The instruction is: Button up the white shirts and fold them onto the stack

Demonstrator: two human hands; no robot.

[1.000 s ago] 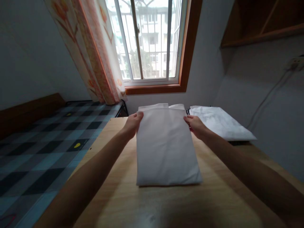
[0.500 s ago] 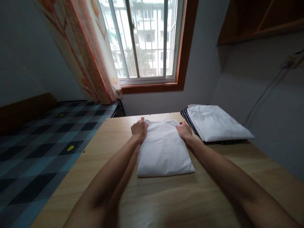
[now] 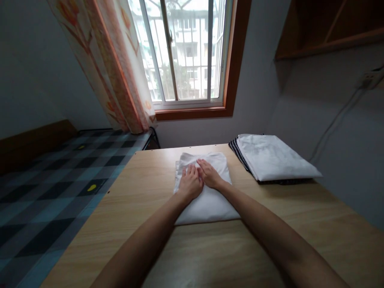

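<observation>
A folded white shirt [image 3: 210, 206] lies flat on the wooden table [image 3: 144, 180], its collar end toward the window. My left hand [image 3: 191, 183] rests flat on the shirt's upper half, fingers stretched toward the collar. Beside it, my right hand [image 3: 209, 174] also lies on the cloth, palm down and angled to the left. The two hands touch or nearly touch near the shirt's middle. Neither hand grips the fabric.
A stack of folded clothes [image 3: 276, 158], white on top with a black striped piece beneath, sits at the table's back right. A checkered bed [image 3: 69, 172] stands to the left. Behind are a curtain [image 3: 111, 72] and a window [image 3: 189, 60]; a wooden shelf [image 3: 324, 48] hangs upper right.
Both hands have let go of the shirt's upper side edges and moved inward onto its top surface. The shirt has stayed in about the same place.
</observation>
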